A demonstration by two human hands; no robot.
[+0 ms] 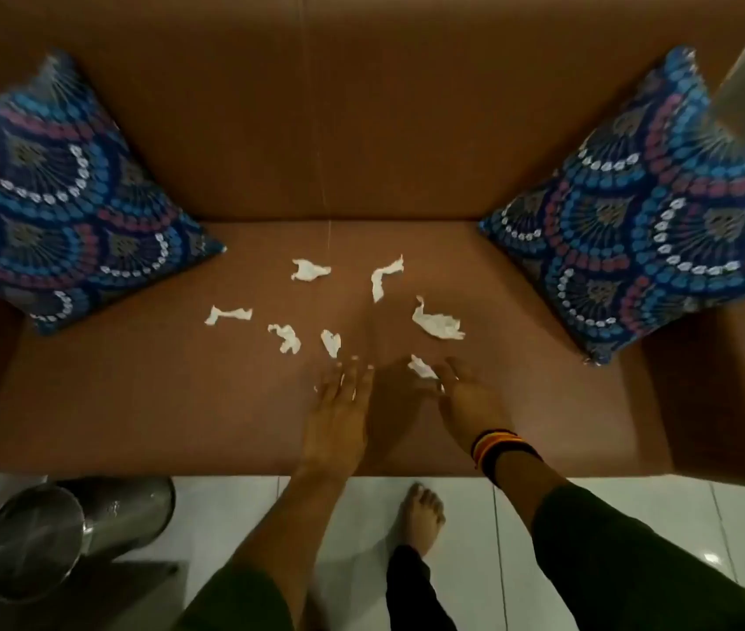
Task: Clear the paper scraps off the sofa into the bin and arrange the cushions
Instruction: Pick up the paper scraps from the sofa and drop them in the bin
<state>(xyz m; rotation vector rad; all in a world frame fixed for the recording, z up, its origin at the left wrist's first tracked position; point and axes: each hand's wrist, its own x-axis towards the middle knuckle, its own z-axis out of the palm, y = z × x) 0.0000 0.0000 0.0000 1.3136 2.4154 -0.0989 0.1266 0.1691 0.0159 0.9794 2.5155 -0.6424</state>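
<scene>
Several white paper scraps (pixel 436 322) lie scattered over the middle of the brown sofa seat (pixel 134 393). My left hand (pixel 339 403) rests flat on the seat with fingers spread, just below one small scrap (pixel 330 342). My right hand (pixel 468 398), with coloured bangles on the wrist, reaches onto the seat with its fingertips touching another scrap (pixel 420 367); the fingers are apart. Two blue patterned cushions lean in the sofa's corners, one at the left (pixel 56 207) and one at the right (pixel 653 220). A steel bin (pixel 43 535) stands on the floor at lower left.
White tiled floor (pixel 634 507) runs along the sofa's front edge. My bare foot (pixel 420 516) stands on it between my arms. The sofa's armrests (pixel 726 403) close off both ends of the seat. The bin sits on a dark mat or low surface.
</scene>
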